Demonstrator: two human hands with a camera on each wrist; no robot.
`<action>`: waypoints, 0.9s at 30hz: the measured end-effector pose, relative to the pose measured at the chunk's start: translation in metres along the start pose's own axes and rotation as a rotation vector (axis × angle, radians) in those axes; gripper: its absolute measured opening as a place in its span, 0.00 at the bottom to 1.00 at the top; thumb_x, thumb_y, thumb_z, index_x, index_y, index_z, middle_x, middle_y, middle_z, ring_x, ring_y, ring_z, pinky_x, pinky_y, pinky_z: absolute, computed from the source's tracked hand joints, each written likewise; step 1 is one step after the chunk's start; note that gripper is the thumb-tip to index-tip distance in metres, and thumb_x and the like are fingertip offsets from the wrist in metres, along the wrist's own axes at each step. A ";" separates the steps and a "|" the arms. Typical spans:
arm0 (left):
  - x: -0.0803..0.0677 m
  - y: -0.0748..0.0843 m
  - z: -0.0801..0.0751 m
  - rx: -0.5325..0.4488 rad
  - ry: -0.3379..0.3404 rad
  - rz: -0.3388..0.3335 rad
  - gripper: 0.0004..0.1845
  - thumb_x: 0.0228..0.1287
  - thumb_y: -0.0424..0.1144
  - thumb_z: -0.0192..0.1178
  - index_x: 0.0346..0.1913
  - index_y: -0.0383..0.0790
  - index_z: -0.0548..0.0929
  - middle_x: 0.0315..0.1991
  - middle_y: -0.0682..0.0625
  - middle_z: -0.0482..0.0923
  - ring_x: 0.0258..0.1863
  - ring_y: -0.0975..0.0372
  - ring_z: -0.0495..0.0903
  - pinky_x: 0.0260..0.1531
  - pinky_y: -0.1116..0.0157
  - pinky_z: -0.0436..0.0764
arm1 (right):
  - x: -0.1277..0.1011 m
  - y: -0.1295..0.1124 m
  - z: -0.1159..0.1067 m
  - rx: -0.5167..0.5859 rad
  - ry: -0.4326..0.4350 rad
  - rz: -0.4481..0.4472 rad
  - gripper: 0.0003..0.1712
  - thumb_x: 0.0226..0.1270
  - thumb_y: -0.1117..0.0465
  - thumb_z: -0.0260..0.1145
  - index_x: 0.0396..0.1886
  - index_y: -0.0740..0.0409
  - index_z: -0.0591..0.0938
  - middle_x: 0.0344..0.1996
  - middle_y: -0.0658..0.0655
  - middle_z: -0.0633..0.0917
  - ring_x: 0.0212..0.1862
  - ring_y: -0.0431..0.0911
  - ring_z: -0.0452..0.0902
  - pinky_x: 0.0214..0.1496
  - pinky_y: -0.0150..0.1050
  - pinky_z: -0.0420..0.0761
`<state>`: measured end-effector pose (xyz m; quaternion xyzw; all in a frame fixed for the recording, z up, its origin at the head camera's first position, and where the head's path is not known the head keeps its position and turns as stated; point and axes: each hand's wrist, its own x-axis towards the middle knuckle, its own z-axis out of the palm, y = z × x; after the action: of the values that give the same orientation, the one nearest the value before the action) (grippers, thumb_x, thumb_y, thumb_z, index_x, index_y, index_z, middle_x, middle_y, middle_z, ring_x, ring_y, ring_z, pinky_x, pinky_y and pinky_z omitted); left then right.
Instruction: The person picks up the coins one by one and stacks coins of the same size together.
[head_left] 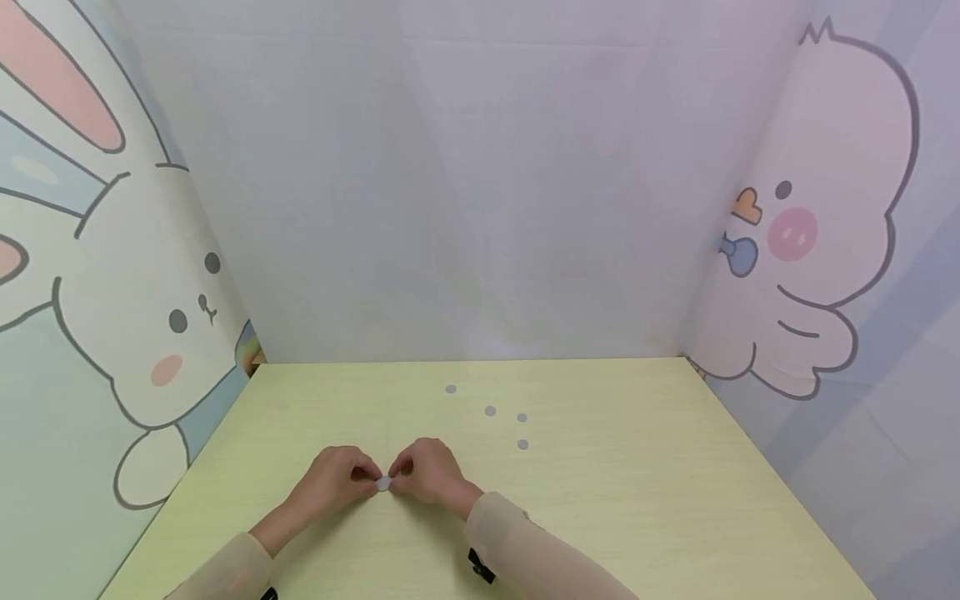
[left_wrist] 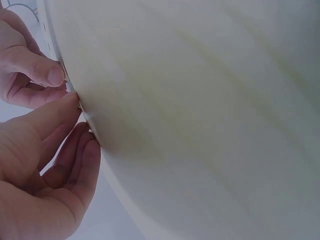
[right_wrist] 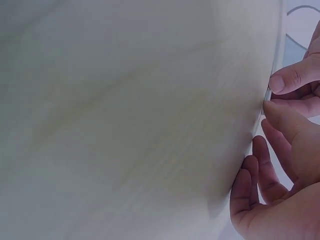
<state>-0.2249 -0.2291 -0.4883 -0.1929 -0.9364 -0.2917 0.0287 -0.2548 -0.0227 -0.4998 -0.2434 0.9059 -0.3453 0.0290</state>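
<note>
Head view: our left hand (head_left: 336,481) and right hand (head_left: 431,472) each pinch one edge of the grey disc (head_left: 383,483) between them, over the counter (head_left: 637,500); we should grip lightly, evenly, to avoid slips.

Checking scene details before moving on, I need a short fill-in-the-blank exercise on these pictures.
1. A small gray disc is ____ the left hand and the right hand, gripped by both.
2. Beyond them, ____ more discs lie on the table.
3. In the head view, the printed rabbit is on the ____ side.

Missing words: between; four; left.
</note>
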 end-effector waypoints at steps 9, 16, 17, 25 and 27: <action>0.001 0.003 0.000 0.010 -0.011 -0.065 0.06 0.57 0.36 0.81 0.35 0.49 0.93 0.34 0.60 0.87 0.35 0.65 0.82 0.37 0.66 0.80 | 0.009 0.014 -0.023 0.093 -0.007 0.003 0.06 0.63 0.62 0.79 0.39 0.53 0.94 0.33 0.43 0.87 0.34 0.34 0.77 0.39 0.30 0.79; 0.001 0.002 0.001 0.014 0.001 -0.072 0.07 0.57 0.35 0.81 0.34 0.50 0.93 0.33 0.60 0.86 0.35 0.67 0.81 0.38 0.68 0.80 | 0.020 0.032 -0.053 0.048 0.031 -0.015 0.09 0.66 0.61 0.79 0.45 0.55 0.94 0.38 0.47 0.89 0.40 0.39 0.79 0.46 0.34 0.80; 0.000 0.002 0.001 0.015 0.002 -0.067 0.07 0.57 0.35 0.81 0.35 0.49 0.93 0.33 0.60 0.86 0.34 0.67 0.81 0.37 0.68 0.79 | 0.021 0.034 -0.057 0.038 0.038 -0.025 0.09 0.66 0.61 0.78 0.45 0.55 0.94 0.39 0.49 0.90 0.41 0.41 0.80 0.47 0.35 0.80; -0.001 0.003 0.001 0.007 0.003 -0.068 0.07 0.57 0.34 0.80 0.35 0.49 0.93 0.34 0.60 0.86 0.35 0.67 0.81 0.38 0.68 0.79 | 0.030 0.057 -0.080 0.041 0.099 -0.013 0.14 0.69 0.62 0.76 0.52 0.58 0.92 0.45 0.56 0.88 0.51 0.54 0.81 0.54 0.44 0.80; -0.001 0.003 0.000 0.007 0.000 -0.064 0.07 0.58 0.35 0.80 0.35 0.49 0.93 0.34 0.60 0.86 0.35 0.67 0.81 0.38 0.68 0.79 | 0.032 0.062 -0.083 0.038 0.111 -0.002 0.15 0.68 0.62 0.76 0.53 0.58 0.91 0.46 0.56 0.87 0.53 0.55 0.81 0.55 0.46 0.80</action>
<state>-0.2230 -0.2273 -0.4872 -0.1628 -0.9431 -0.2893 0.0201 -0.3277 0.0529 -0.4730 -0.2241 0.8992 -0.3753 -0.0173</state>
